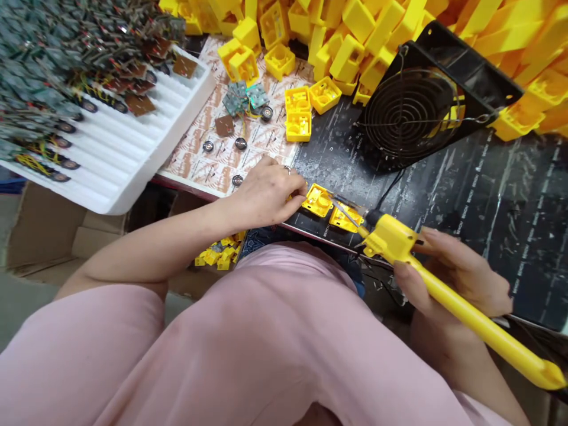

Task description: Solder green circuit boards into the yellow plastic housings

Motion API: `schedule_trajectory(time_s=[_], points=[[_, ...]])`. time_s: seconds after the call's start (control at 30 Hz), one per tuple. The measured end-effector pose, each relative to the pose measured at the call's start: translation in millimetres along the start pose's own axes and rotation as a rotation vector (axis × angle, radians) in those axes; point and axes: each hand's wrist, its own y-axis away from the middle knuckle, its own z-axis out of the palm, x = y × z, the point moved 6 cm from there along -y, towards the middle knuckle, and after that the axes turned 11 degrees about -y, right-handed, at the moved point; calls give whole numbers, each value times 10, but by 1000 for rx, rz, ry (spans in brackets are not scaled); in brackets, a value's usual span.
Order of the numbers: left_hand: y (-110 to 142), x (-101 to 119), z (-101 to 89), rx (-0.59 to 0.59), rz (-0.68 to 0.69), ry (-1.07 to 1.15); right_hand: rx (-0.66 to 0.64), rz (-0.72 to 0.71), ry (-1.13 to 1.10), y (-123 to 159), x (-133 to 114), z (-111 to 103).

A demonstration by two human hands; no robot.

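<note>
My right hand (452, 278) is closed around a yellow soldering gun (394, 236). Its thin metal tip reaches left over two open yellow plastic housings (319, 200) at the near edge of the black worktop; whether it touches them I cannot tell. Just left of these, my left hand (275, 192) is closed, thumb and fingers pinched on a yellow plastic part (293, 196) that is mostly hidden. Beyond that hand lie small round speakers (241, 144), green circuit boards (246, 97) with wires and a brown board (225, 125).
A white foam tray (133, 171) heaped with wired circuit boards stands at left. A black fan (403, 121) with a wire grille stands at back right. Yellow housings (350, 56) pile along the back. Below the edge is a cardboard box (53, 236).
</note>
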Motion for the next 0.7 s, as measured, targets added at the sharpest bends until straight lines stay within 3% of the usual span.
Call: schedule_trajectory(time_s=[0.13,0.4,0.53,0.7], points=[[-20,74,1,31,47,-89,-165,-156,-62,-122,-222,181],[-51,131,-31,38,100,-169,-234,-259,33,-232,-365,289],[-66,114,-60,22,80,-130,-240,-246,52,-229,-351,266],[-69,36,-49,52,-30,5,-131,-239,90,-177,-320,181]])
